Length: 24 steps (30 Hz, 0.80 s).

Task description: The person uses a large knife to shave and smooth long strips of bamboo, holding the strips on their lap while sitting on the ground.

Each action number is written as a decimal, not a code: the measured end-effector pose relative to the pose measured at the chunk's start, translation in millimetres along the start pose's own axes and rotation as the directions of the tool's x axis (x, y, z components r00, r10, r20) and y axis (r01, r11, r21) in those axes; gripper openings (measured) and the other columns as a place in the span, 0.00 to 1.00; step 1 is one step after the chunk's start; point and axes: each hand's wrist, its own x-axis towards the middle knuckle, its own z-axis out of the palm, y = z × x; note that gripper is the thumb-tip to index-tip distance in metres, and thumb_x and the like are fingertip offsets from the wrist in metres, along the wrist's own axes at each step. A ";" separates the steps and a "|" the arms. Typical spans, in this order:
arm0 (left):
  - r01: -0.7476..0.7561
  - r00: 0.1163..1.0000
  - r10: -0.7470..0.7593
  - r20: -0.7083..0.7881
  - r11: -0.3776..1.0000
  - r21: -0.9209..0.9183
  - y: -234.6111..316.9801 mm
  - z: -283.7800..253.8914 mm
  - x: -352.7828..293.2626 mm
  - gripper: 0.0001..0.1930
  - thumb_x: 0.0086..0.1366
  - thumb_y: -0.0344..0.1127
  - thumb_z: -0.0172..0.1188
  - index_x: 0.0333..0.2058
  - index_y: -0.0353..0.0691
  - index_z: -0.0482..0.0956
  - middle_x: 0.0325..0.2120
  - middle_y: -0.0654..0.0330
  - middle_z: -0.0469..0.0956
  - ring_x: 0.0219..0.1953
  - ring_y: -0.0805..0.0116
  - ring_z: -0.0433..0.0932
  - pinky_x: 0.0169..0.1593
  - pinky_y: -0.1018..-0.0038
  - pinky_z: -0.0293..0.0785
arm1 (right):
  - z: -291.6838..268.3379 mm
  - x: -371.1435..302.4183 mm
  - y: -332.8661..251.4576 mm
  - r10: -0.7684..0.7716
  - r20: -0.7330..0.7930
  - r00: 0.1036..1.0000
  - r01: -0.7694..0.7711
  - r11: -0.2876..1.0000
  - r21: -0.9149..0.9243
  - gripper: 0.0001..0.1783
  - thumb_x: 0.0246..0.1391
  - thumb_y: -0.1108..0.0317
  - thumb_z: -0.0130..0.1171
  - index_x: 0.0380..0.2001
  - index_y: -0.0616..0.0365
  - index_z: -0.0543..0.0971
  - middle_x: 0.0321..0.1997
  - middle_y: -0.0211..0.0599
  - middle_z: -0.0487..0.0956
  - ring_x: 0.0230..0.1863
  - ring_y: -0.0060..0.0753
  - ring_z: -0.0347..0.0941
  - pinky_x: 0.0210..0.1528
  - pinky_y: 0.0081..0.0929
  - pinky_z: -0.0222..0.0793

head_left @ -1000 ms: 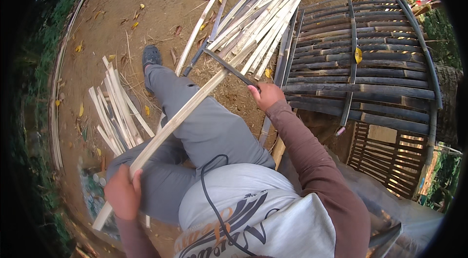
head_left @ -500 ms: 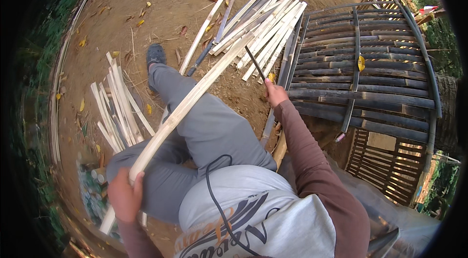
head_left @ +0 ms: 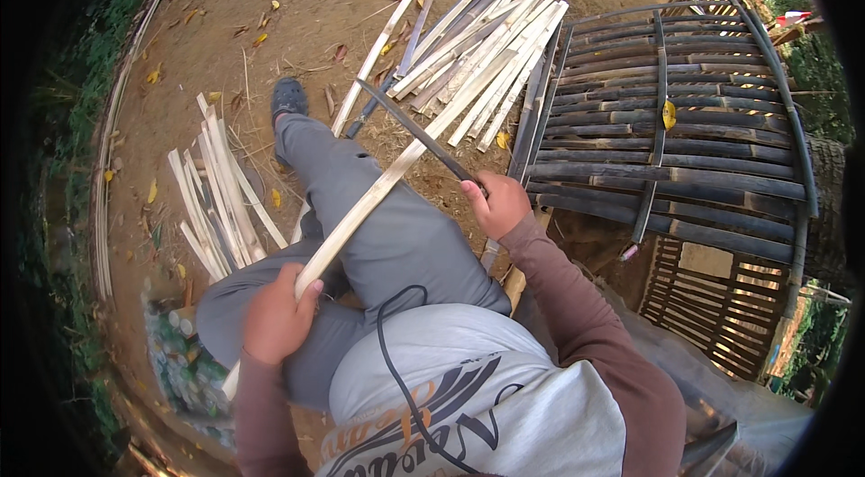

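My left hand (head_left: 281, 313) is closed around a long pale bamboo strip (head_left: 374, 193), which slants over my grey-trousered legs. The near end of the strip passes under my left forearm, while its far part reaches over a pile of similar strips. In my right hand (head_left: 500, 205) is the handle of a long, dark-bladed knife (head_left: 416, 130). Its blade points to the far left and crosses over the strip beyond my thigh. I cannot tell whether the blade touches the strip.
Split bamboo strips (head_left: 532, 54) lie piled on the dirt ahead. Another bundle (head_left: 216, 189) lies by my left leg, near several clear bottles (head_left: 176, 355). A dark bamboo-slat bench (head_left: 667, 130) stands at the right. A dark cord (head_left: 394, 360) hangs over my shirt.
My left hand has moved away from me and rightward, pushing the strip farther out. My right hand has come nearer, and the knife has swung left from beside the strip to across it.
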 end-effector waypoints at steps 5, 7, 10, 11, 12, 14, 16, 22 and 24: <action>-0.023 0.995 0.025 0.101 1.000 -0.014 -5.1 9.4 13.5 0.16 0.76 0.48 0.59 0.45 0.39 0.78 0.29 0.43 0.82 0.36 0.36 0.81 0.39 0.50 0.74 | 6.9 -5.6 -20.3 -0.055 0.047 0.997 0.063 0.978 -0.200 0.32 0.71 0.39 0.53 0.33 0.60 0.81 0.30 0.52 0.83 0.35 0.63 0.81 0.40 0.54 0.76; -0.019 0.993 0.026 0.115 0.998 -0.055 -7.2 9.0 14.7 0.16 0.77 0.48 0.58 0.43 0.39 0.77 0.29 0.43 0.82 0.36 0.35 0.80 0.39 0.50 0.74 | 11.0 12.4 9.7 0.033 0.045 0.998 -0.023 0.974 -0.227 0.32 0.71 0.38 0.51 0.33 0.61 0.81 0.31 0.53 0.84 0.36 0.64 0.81 0.41 0.54 0.76; -0.049 0.992 0.050 0.119 0.999 -0.009 -4.7 4.4 16.5 0.16 0.77 0.48 0.57 0.43 0.39 0.77 0.30 0.42 0.82 0.36 0.35 0.80 0.39 0.49 0.73 | 18.4 45.4 69.6 0.176 -0.110 0.978 -0.196 0.959 -0.206 0.33 0.72 0.37 0.49 0.36 0.61 0.81 0.33 0.56 0.84 0.39 0.65 0.81 0.44 0.56 0.76; -0.054 0.991 0.053 0.123 0.999 0.000 -5.8 4.2 17.5 0.16 0.78 0.47 0.57 0.43 0.38 0.77 0.30 0.42 0.81 0.36 0.36 0.80 0.39 0.51 0.73 | 14.6 55.4 69.7 0.236 -0.133 0.963 -0.259 0.944 -0.202 0.34 0.72 0.37 0.49 0.36 0.61 0.82 0.33 0.56 0.84 0.39 0.66 0.81 0.44 0.56 0.76; -0.060 0.990 0.058 0.128 0.998 0.010 -7.2 4.1 19.0 0.16 0.78 0.47 0.57 0.44 0.38 0.77 0.30 0.42 0.81 0.36 0.36 0.80 0.39 0.52 0.74 | 11.8 60.1 69.2 0.295 -0.157 0.942 -0.323 0.926 -0.196 0.34 0.72 0.37 0.49 0.37 0.62 0.82 0.33 0.57 0.84 0.40 0.66 0.81 0.45 0.56 0.75; -0.059 0.988 0.058 0.141 0.998 0.004 -11.2 3.4 20.0 0.16 0.78 0.46 0.57 0.44 0.37 0.77 0.30 0.42 0.80 0.36 0.37 0.80 0.39 0.53 0.74 | 15.2 44.3 45.4 0.169 -0.048 0.984 -0.176 0.964 -0.198 0.33 0.72 0.38 0.49 0.37 0.61 0.82 0.34 0.57 0.84 0.40 0.66 0.81 0.45 0.56 0.75; -0.050 0.985 0.053 0.161 0.998 -0.023 -14.5 2.5 19.7 0.16 0.78 0.46 0.56 0.44 0.37 0.77 0.30 0.42 0.81 0.36 0.36 0.80 0.39 0.52 0.74 | 21.6 22.3 24.3 0.000 0.061 0.998 0.013 0.977 -0.211 0.33 0.73 0.38 0.49 0.37 0.61 0.83 0.34 0.57 0.84 0.41 0.67 0.80 0.45 0.57 0.75; -0.025 0.992 0.013 0.125 0.995 0.101 12.2 4.8 24.2 0.16 0.77 0.46 0.58 0.43 0.36 0.77 0.30 0.41 0.81 0.35 0.35 0.80 0.39 0.51 0.73 | 18.4 54.9 81.0 0.226 -0.128 0.966 -0.248 0.948 -0.199 0.35 0.72 0.35 0.48 0.37 0.61 0.83 0.35 0.58 0.84 0.41 0.67 0.81 0.45 0.57 0.75; -0.052 0.992 0.045 0.115 0.997 0.061 -1.3 6.6 25.1 0.16 0.77 0.46 0.58 0.43 0.37 0.77 0.30 0.42 0.81 0.35 0.35 0.80 0.39 0.51 0.74 | 24.5 57.4 67.7 0.249 -0.171 0.953 -0.282 0.935 -0.213 0.36 0.72 0.34 0.47 0.38 0.60 0.83 0.36 0.58 0.84 0.42 0.66 0.81 0.45 0.57 0.75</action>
